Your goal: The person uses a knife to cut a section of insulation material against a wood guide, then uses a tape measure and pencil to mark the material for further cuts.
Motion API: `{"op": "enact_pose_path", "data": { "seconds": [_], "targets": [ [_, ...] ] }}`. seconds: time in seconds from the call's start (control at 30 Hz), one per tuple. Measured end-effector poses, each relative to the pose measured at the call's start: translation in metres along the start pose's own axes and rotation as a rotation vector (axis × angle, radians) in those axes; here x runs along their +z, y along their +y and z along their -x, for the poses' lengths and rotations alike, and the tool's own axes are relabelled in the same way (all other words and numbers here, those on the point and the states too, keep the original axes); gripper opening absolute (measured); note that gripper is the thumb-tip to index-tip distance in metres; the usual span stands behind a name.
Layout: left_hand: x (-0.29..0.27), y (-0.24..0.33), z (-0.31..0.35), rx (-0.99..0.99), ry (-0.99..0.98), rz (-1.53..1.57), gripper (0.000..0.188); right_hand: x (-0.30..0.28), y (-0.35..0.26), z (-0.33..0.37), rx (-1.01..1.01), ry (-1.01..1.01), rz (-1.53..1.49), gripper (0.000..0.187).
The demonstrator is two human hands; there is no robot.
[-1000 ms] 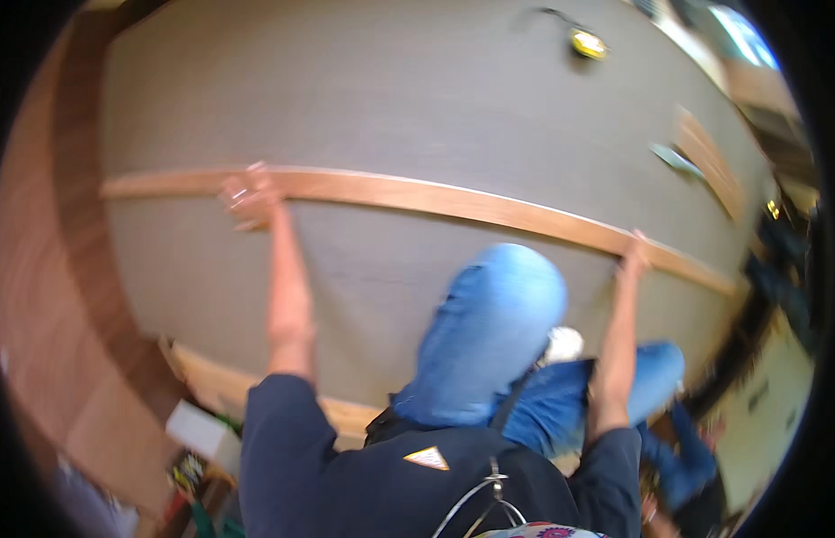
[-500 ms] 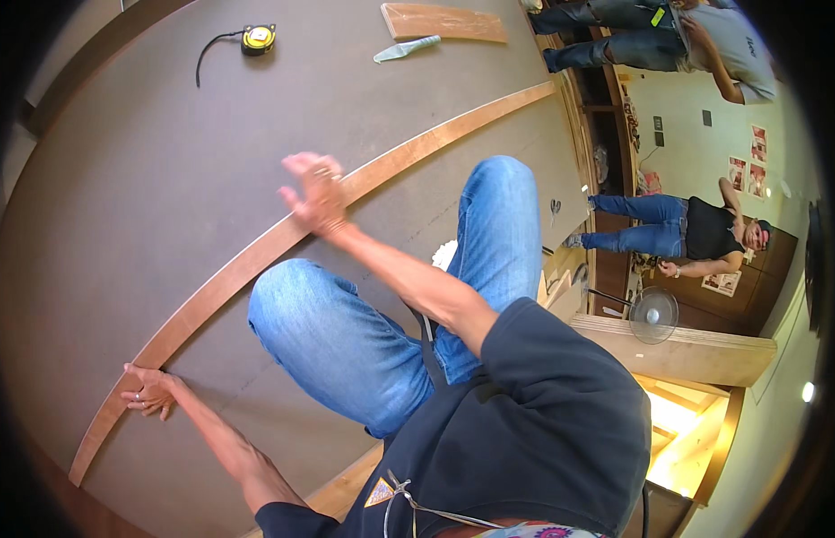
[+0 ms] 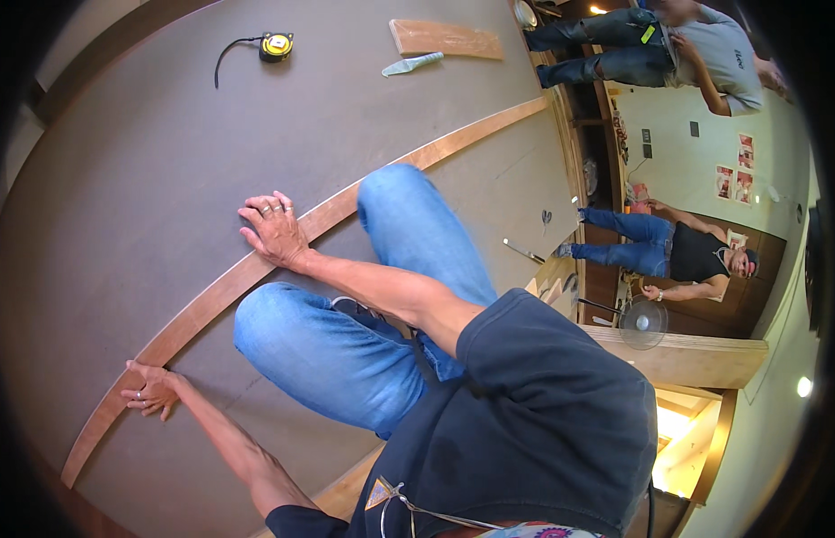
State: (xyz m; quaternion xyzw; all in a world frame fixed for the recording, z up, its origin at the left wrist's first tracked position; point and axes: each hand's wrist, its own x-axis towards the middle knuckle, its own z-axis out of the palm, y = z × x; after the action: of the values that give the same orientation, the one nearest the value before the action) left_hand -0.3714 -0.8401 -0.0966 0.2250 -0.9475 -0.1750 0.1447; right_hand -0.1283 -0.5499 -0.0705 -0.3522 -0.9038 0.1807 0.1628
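Observation:
A long, narrow wooden strip (image 3: 205,309) runs diagonally across a large grey-brown board (image 3: 121,251). Near its lower left end, my left hand (image 3: 151,391) lies on the strip with fingers spread apart. My right hand (image 3: 276,231) rests flat across the strip's middle, its fingers reaching over the far edge onto the board. Both my knees are beside the strip; the right one covers part of its near edge. Neither palm's underside shows.
On the board's far side lie a yellow-and-black tape measure (image 3: 276,47), a pale scraper-like tool (image 3: 412,65) and a short wooden plank (image 3: 446,39). Small scissors (image 3: 547,217) and a thin tool (image 3: 523,250) lie at right. Two people stand beyond, near a fan (image 3: 643,322).
My right hand has come down and left along the strip and now rests on it. My right knee has shifted left against the strip. My left hand keeps its place.

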Motion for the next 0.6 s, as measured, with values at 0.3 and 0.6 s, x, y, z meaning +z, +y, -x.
{"op": "enact_pose_path", "data": {
  "seconds": [0.3,0.6],
  "targets": [
    [0.003,-0.003,-0.004,0.029,0.035,-0.047,0.093,-0.01,-0.022,-0.024,0.108,-0.073,-0.03,0.037],
    [-0.003,0.006,0.001,0.043,0.017,-0.059,0.089,-0.101,0.151,-0.17,-0.135,-0.054,0.193,0.037]
  ]
}}
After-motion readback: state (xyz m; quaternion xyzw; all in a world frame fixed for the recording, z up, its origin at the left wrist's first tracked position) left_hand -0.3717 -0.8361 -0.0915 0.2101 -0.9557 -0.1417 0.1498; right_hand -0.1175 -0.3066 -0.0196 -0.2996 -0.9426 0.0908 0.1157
